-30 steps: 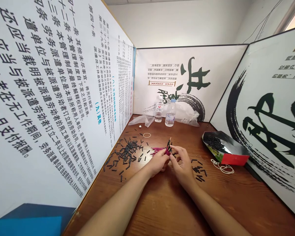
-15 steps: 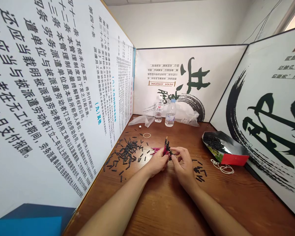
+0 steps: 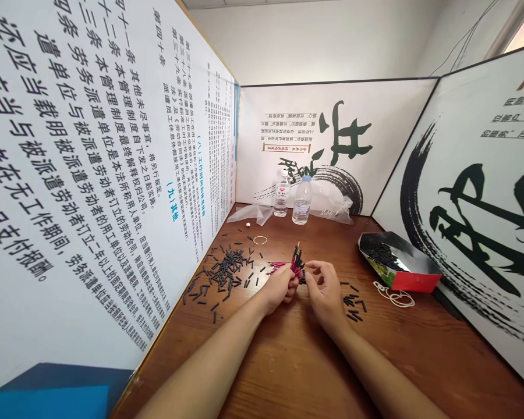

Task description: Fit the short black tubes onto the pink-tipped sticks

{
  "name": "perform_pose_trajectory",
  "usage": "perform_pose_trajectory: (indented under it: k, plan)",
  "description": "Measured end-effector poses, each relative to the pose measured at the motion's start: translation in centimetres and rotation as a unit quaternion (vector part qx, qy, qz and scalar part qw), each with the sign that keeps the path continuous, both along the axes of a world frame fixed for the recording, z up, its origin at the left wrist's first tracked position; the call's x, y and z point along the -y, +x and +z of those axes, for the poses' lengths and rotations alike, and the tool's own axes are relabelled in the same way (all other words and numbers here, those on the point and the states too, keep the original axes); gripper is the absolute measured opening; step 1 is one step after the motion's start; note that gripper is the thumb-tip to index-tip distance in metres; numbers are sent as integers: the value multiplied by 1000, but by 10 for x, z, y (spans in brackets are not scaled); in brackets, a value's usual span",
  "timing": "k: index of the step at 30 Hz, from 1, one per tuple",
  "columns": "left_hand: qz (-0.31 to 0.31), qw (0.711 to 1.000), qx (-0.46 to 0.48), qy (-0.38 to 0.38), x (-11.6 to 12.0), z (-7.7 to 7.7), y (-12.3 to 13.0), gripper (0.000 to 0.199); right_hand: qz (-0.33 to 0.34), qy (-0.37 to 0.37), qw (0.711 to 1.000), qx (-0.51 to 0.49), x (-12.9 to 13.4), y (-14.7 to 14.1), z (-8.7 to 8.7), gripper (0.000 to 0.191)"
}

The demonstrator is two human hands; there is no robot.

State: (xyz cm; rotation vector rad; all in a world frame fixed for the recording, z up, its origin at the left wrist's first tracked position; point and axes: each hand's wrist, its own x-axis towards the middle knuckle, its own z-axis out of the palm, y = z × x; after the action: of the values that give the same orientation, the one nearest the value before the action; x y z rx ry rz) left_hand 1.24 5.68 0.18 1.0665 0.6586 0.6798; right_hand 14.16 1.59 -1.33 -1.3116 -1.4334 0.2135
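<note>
Wrapped in my left hand [image 3: 281,286] is a bundle of thin red sticks with black ends [image 3: 296,260], its tips pointing up and away from me. My right hand [image 3: 325,291] is closed beside the bundle, thumb and index finger pinched near its right side; what they hold is too small to make out. More red sticks [image 3: 278,266] lie on the table just behind my left hand. A wide scatter of small black pieces [image 3: 229,270] covers the table to the left, and a smaller group of black pieces [image 3: 353,308] lies right of my right hand.
An open box [image 3: 397,262] of black pieces stands at the right, with pale rubber bands [image 3: 395,295] before it. Two water bottles [image 3: 302,203] and clear plastic bags [image 3: 251,214] are at the back of the wooden table [image 3: 297,361]. Printed panels [image 3: 340,105] enclose it.
The bundle's black ends have shifted slightly in my left hand, and more red shows below them. My right hand stays close beside it.
</note>
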Motion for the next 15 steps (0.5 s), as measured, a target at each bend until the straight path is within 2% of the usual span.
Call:
perform_pose_trajectory:
  k: [3, 7, 11, 15]
  plan:
    - [7, 1000, -23, 7, 2, 2, 2, 12, 6, 30, 998, 53, 3, -1, 3, 30]
    - [7, 1000, -30, 1, 4, 6, 2, 16, 12, 31, 995, 89, 4, -2, 4, 36]
    - [3, 999, -34, 2, 5, 7, 1, 23, 11, 28, 997, 71, 3, -1, 2, 29]
    - [3, 1000, -25, 3, 4, 5, 0, 19, 7, 35, 999, 37, 2, 0, 1, 14]
